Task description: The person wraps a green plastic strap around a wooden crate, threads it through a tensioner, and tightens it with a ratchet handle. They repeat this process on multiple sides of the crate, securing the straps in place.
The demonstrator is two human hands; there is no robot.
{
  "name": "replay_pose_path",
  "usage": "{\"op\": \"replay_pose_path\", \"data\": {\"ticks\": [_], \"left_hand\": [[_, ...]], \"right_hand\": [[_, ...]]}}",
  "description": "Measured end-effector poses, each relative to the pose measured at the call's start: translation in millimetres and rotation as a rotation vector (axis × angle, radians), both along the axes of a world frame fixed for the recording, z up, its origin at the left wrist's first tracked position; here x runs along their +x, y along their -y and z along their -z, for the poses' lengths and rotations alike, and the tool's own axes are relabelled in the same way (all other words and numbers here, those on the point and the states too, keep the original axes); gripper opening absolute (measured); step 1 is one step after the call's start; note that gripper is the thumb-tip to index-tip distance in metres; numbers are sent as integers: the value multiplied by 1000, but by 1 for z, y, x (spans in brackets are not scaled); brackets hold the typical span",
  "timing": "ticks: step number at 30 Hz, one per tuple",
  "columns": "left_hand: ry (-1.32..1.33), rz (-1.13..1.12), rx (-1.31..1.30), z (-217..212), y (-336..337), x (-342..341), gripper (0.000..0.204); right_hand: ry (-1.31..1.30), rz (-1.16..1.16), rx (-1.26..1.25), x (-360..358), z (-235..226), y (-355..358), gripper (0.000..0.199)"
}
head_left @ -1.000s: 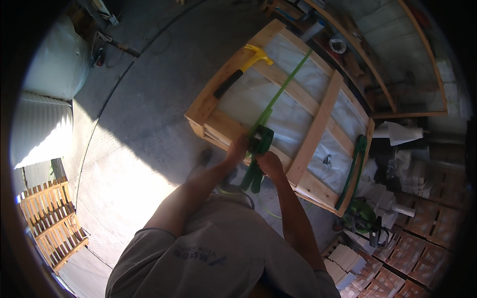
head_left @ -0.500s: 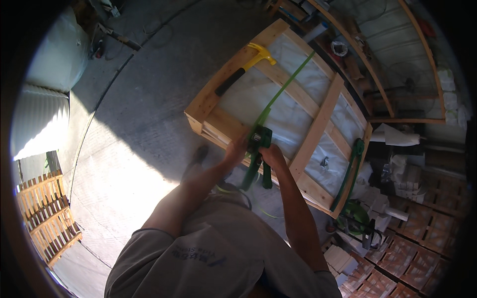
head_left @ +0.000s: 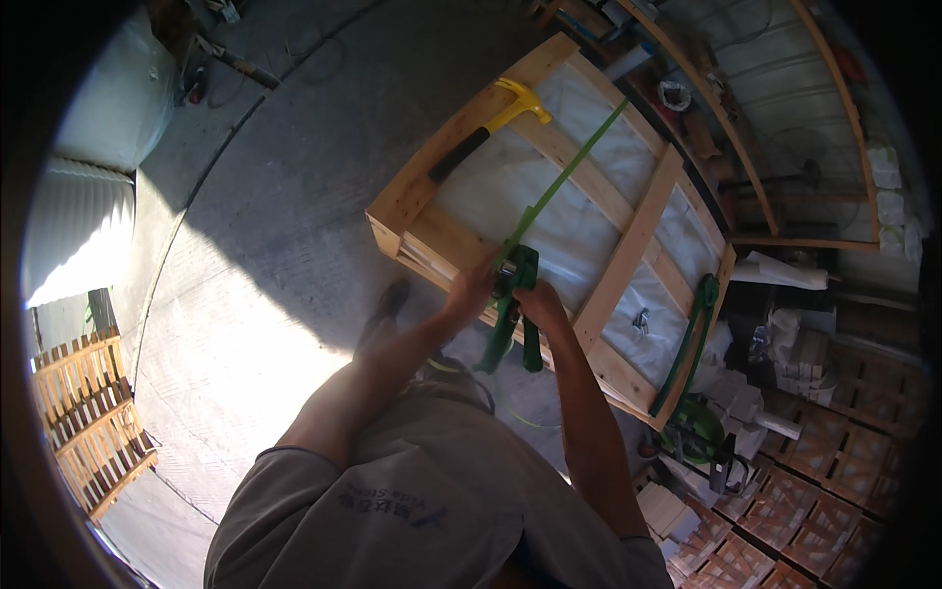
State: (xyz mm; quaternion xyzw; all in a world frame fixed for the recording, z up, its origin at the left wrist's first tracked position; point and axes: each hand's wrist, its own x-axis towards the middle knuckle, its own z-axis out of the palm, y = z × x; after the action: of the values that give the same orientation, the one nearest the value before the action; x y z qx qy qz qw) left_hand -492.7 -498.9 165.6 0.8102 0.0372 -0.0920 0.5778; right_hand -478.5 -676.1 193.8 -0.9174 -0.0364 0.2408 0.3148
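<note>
both hands cover the head of the green strapping tool (head_left: 512, 314), so the grip on the green strap (head_left: 559, 182) beneath them is hidden; the fingers are too small to tell apart.

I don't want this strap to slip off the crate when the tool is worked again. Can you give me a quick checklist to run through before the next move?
1. Both hands on the green strapping tool: left hand and right hand are at its head. Ok.
2. Green strap lies straight across the wooden crate, with no visible twist. Ok.
3. Strap seated in the tool's head: hidden by the hands. Cannot tell.
4. Yellow-headed hammer lies on the crate's far rail, apart from the strap. Ok.
5. Strap tension: cannot tell.
</note>
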Motion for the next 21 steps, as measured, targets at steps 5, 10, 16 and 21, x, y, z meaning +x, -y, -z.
{"op": "replay_pose_path", "data": {"ticks": [5, 10, 16, 21], "left_hand": [[-36, 12, 165, 9, 0, -1, 43], [-54, 22, 224, 25, 0, -4, 46], [-104, 53, 232, 38, 6, -5, 39], [-84, 25, 103, 26, 4, -9, 41]], "right_hand": [[-99, 34, -42, 2, -2, -2, 19], [-164, -6, -125, 4, -5, -4, 10], [-147, 23, -94, 5, -7, -6, 12], [-119, 10, -10, 2, -22, -13, 13]]}}
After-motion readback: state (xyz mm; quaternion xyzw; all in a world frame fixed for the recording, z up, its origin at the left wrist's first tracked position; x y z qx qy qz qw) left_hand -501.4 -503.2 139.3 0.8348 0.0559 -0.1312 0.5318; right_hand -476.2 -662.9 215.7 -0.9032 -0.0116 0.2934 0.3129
